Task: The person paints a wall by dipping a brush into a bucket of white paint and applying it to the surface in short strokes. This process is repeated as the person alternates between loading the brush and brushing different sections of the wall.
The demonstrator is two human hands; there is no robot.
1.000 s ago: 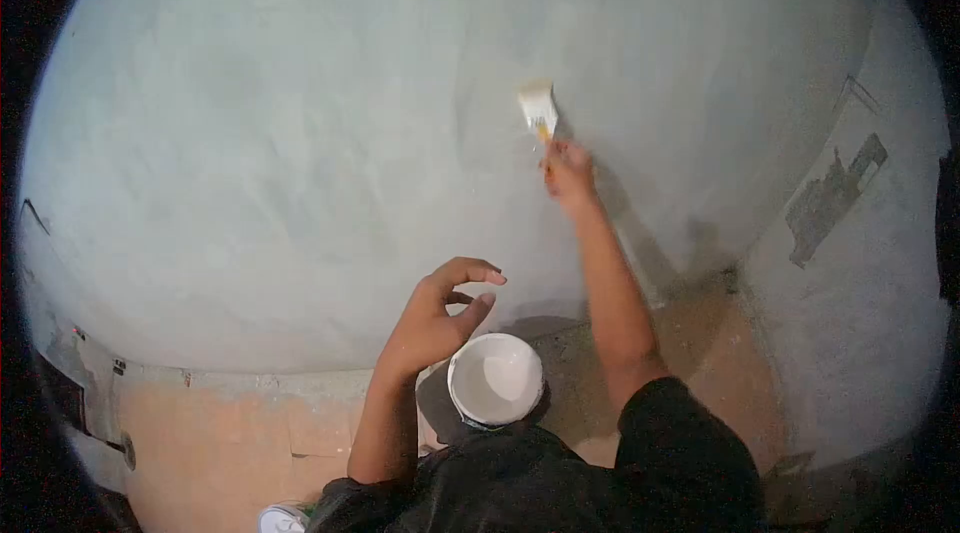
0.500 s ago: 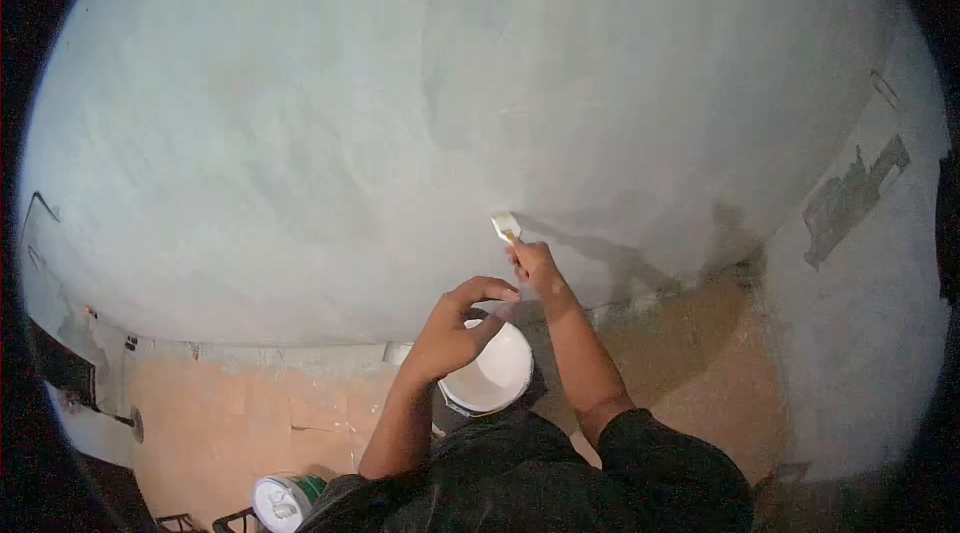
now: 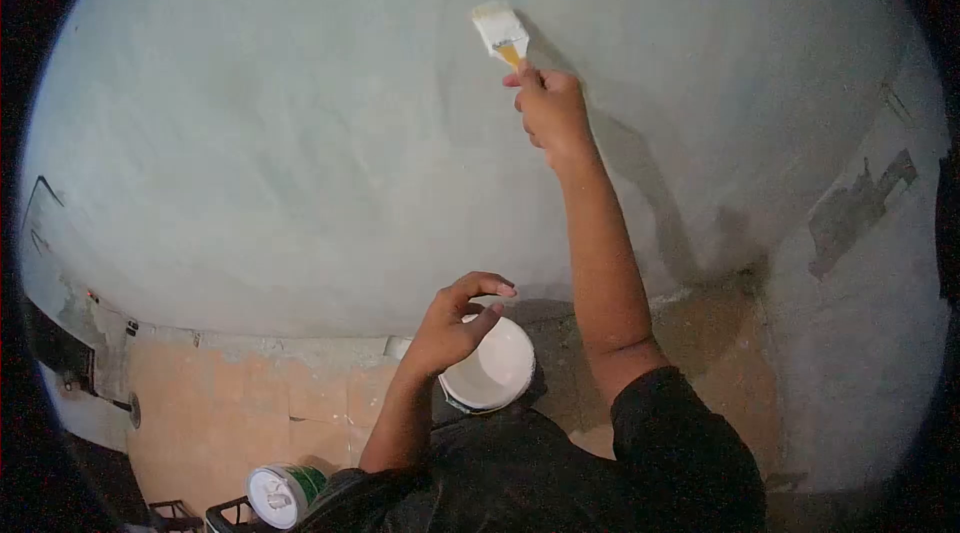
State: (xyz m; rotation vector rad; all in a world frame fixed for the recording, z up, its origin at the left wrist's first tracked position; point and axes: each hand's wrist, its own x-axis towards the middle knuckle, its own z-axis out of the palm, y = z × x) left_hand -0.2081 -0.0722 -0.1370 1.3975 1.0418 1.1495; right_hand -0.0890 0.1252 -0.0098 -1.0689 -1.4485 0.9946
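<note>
My right hand (image 3: 553, 113) is raised in front of the pale wall (image 3: 300, 133), its fingers wrapped round the yellow handle of a wide paintbrush (image 3: 500, 30). White covers the bristles, which point up and left against the wall. Lower down, my left hand (image 3: 460, 325) hovers over the left rim of a white bucket (image 3: 500, 373), fingers curved with a gap between thumb and forefinger and nothing between them. Whitish paint shows inside the bucket.
A second, lidded bucket (image 3: 275, 496) with a green side stands on the orange tiled floor (image 3: 240, 393) at the lower left, beside a black frame (image 3: 225, 515). The side wall at right has a grey patch (image 3: 860, 208). Dark objects line the left edge.
My right hand has moved up the wall with the brush, and the arm is stretched further out. My left hand has stayed over the bucket almost unchanged.
</note>
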